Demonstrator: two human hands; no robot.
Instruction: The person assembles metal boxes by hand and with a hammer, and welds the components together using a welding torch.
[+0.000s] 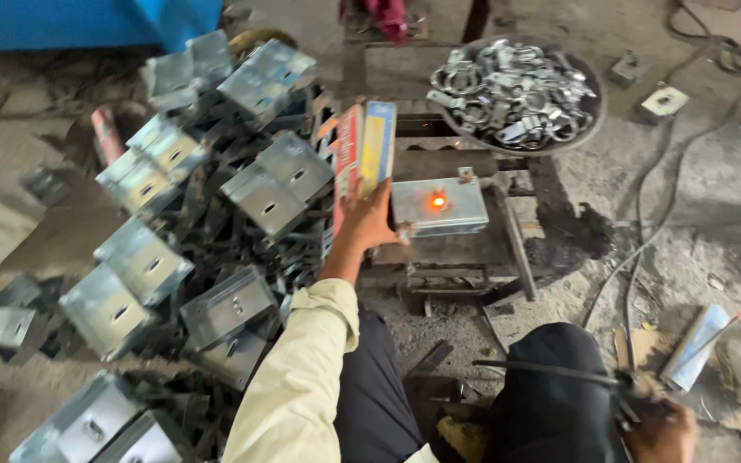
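My left hand (369,221) reaches forward and grips the lower edge of a flat red, yellow and blue board (364,150), held upright just left of a small grey metal box (439,210). The box lies on a low rusty metal stand (465,257) and has a glowing orange spot on its top face. My right hand (664,430) is at the bottom right, closed around a dark welding holder (623,386). A thin dark rod (542,370) sticks out from it to the left, across my knee.
A big pile of grey metal boxes (173,257) fills the left side. A round pan of shiny metal clamps (516,94) sits behind the stand. Cables (645,231) trail over the floor on the right, near a pale packet (695,347). A blue panel (87,21) stands top left.
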